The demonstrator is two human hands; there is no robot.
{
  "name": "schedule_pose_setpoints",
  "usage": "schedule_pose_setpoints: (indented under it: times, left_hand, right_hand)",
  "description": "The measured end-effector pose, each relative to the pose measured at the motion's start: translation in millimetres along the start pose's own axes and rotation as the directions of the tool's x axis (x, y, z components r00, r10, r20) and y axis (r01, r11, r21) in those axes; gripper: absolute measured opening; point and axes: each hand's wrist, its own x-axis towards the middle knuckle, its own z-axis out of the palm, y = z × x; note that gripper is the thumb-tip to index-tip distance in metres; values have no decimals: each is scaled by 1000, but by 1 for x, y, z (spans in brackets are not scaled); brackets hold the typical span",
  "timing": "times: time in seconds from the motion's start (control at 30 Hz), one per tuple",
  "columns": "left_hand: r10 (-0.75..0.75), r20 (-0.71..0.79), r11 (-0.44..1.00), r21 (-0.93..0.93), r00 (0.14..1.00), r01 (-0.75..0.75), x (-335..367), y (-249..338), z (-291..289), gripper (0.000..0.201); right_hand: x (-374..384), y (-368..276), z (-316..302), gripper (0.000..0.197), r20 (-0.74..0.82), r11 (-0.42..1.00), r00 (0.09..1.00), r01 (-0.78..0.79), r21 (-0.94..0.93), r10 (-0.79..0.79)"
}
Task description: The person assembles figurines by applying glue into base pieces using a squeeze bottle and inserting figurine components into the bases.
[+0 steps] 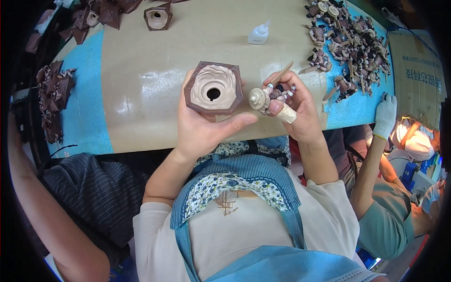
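Note:
My left hand (197, 136) is closed around a brown, angular hollow piece (221, 87), gripping it by the sides. Its cream inside faces up, with a dark round hole in the middle. Just to the right, my right hand (305, 108) pinches a small painted figurine (258, 99) between thumb and fingers. The figurine has a round, stepped cream base turned toward the brown piece, and a flat tan stick juts up from it. The two parts are close together but apart. Beige tape wraps my right thumb.
A white squeeze bottle (258, 35) and another brown hollow piece (158, 19) stand farther back on the table (136, 94). Figurines (359, 54) pile up at right; brown pieces (55, 94) lie at left. A co-worker's gloved hand (386, 113) rests near the right edge; another person's arm (56, 216) is at left.

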Motion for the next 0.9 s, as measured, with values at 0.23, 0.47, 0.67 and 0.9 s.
schedule_pose_setpoints:
  times: [0.23,0.47,0.67,0.9]
  left_hand:
    - [-3,-77,995,103,997,11,-5,-5,9,53]
    - [67,14,997,-47,998,-67,2,-2,0,63]
    - [113,7,973,201,994,-112,6,-3,19,57]
    - [274,-75,915,328,959,-236,5,-13,26,60]
  right_hand:
    - [-1,7,9,32,-37,989,996,78,-122,-83]
    - [2,-15,9,37,-48,941,970,219,-259,-239]
    - [5,-42,21,31,193,639,905,407,-653,-378]
    - [12,-35,39,48,465,175,720,619,-765,-515]
